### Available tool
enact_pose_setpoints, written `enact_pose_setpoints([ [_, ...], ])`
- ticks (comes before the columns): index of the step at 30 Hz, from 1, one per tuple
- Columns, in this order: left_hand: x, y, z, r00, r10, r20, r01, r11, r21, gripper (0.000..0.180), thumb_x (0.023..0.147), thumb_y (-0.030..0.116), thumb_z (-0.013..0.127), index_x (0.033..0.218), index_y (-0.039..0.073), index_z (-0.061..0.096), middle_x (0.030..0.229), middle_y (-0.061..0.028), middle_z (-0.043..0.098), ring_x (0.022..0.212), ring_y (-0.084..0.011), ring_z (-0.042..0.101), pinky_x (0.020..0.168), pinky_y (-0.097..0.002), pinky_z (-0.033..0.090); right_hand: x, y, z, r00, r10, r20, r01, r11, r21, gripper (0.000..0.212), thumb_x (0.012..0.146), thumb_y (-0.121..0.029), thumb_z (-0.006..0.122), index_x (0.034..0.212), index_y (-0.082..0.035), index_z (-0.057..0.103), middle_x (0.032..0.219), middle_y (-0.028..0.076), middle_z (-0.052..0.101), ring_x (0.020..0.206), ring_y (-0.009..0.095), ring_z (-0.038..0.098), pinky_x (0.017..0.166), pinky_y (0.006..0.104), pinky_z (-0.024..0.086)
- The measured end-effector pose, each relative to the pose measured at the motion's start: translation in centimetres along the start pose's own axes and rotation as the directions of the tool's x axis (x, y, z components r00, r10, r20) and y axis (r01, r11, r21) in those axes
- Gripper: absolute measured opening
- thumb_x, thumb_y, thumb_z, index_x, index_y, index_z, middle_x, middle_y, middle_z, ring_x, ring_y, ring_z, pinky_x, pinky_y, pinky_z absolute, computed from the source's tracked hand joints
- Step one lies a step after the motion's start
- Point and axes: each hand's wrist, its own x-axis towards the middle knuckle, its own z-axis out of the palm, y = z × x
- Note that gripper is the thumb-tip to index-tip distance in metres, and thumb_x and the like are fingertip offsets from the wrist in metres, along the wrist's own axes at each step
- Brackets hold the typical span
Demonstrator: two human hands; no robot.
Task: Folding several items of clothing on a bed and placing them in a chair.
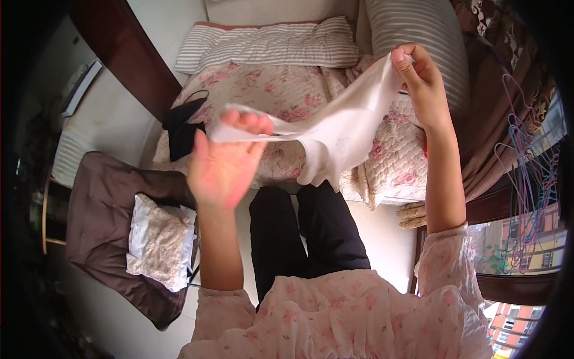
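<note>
A thin white garment (345,122), with a narrow strap-like loop at one end, is stretched in the air between my hands. My left hand (224,167) has its palm turned up and its fingers stretched out through the loop, so the band lies across them. The thumb stands apart, not gripping the cloth. Higher up on the right, my right hand (418,75) pinches the opposite end between thumb and fingers. The garment's lower edge hangs loose in soft folds. Its exact kind I cannot tell.
Ahead lies a bed with a floral quilt (287,90), a striped pillow (269,45) and dark clothing (182,128) at its left. A brown-covered chair (101,209) at left carries folded light cloth (158,239). Thin hangers (526,161) hang by the window at right.
</note>
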Motion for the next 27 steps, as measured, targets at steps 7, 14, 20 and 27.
enact_pose_setpoints([
  [7,1.7,3.2,2.3,0.979,0.129,-0.158,0.024,0.696,0.718,0.057,0.094,0.031,0.035,0.136,-0.004,0.022,0.143,-0.0170,0.022,0.131,-0.0330,0.025,0.101,-0.0456,0.030,-0.5,0.0,0.4,0.999,0.040,0.002,-0.040,0.995,0.089,0.020,0.089,-0.026,0.055,0.091,-0.006,0.055,0.068,-0.006,0.050,0.060,0.000,0.042,0.053,0.0162,0.034],
  [14,1.0,6.3,5.8,0.962,0.100,-0.254,0.214,0.299,0.930,0.077,0.088,0.051,0.039,0.137,-0.005,0.018,0.130,-0.0257,0.039,0.109,-0.0273,0.052,0.084,-0.0305,0.045,-0.3,-2.0,0.9,0.997,-0.070,0.034,0.065,0.990,0.127,0.016,0.088,-0.023,0.056,0.090,-0.006,0.057,0.066,-0.008,0.049,0.058,-0.001,0.040,0.053,0.0145,0.031],
  [20,6.8,6.5,-2.7,0.896,0.106,-0.432,0.300,0.573,0.763,0.040,0.092,0.028,0.042,0.121,0.000,0.043,0.105,-0.0078,0.056,0.067,-0.0160,0.060,0.054,-0.0245,0.042,5.4,4.0,3.4,0.999,0.046,-0.008,-0.044,0.985,0.165,0.014,0.088,-0.021,0.058,0.089,-0.007,0.058,0.061,-0.009,0.045,0.052,-0.001,0.035,0.046,0.0152,0.026],
  [27,9.6,0.1,-22.2,0.608,-0.128,-0.784,0.718,0.511,0.474,0.045,0.086,0.030,0.056,0.120,0.003,0.044,0.100,-0.0063,0.054,0.077,-0.0164,0.058,0.068,-0.0282,0.045,10.3,24.9,9.1,0.903,0.431,-0.010,-0.431,0.902,-0.042,0.023,0.081,-0.023,0.063,0.088,-0.002,0.056,0.065,0.001,0.053,0.057,0.008,0.047,0.053,0.0218,0.039],
])
